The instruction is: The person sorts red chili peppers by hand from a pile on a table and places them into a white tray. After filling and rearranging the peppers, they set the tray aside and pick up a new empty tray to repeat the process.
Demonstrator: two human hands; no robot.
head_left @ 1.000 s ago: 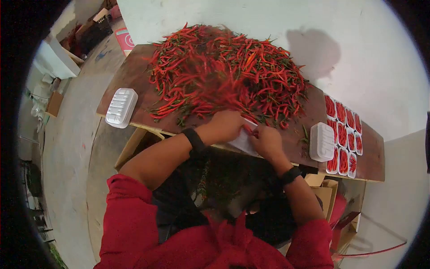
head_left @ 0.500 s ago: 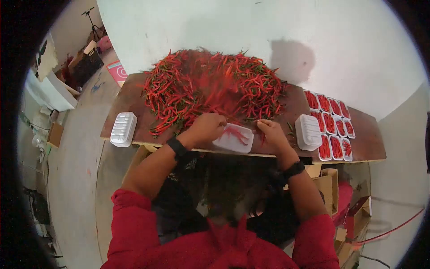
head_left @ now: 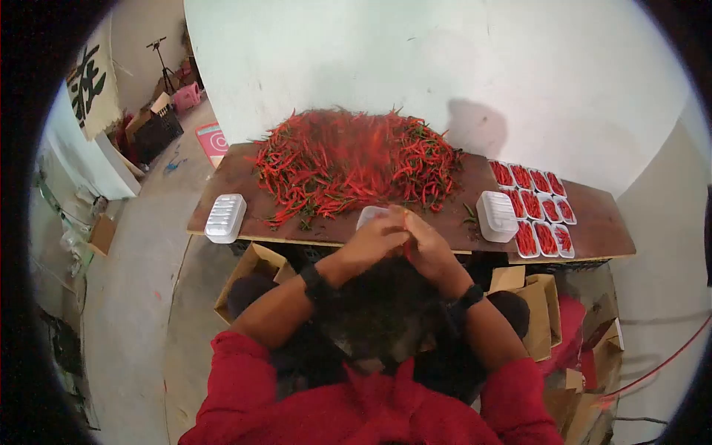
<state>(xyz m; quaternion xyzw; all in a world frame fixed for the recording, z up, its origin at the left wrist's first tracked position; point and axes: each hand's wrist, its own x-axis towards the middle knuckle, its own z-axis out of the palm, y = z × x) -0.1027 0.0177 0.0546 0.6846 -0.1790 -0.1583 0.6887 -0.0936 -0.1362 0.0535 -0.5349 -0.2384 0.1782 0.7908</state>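
Note:
My left hand (head_left: pixel 374 241) and my right hand (head_left: pixel 424 239) meet in front of the table's near edge. Both have curled fingers and touch each other. A bit of red chili pepper (head_left: pixel 407 251) shows by the palm of my right hand. What the fingers of my left hand hold, if anything, is hidden. Behind the hands lies a white tray (head_left: pixel 366 216), mostly covered by them. Beyond it a big heap of red chili peppers (head_left: pixel 297 167) with green stems spreads over the brown table (head_left: pixel 475 174).
Stacks of white trays stand at the left (head_left: pixel 225 219) and right (head_left: pixel 497 216) of the table. Farther right sit several filled trays of chilies (head_left: pixel 530 202) in rows. Cardboard boxes (head_left: pixel 545 308) stand below the table, and a wall (head_left: pixel 334 59) rises behind it.
My hands, apart on either side of the tray before, have come together nearer to me and now cover most of it. The camera view has shifted slightly.

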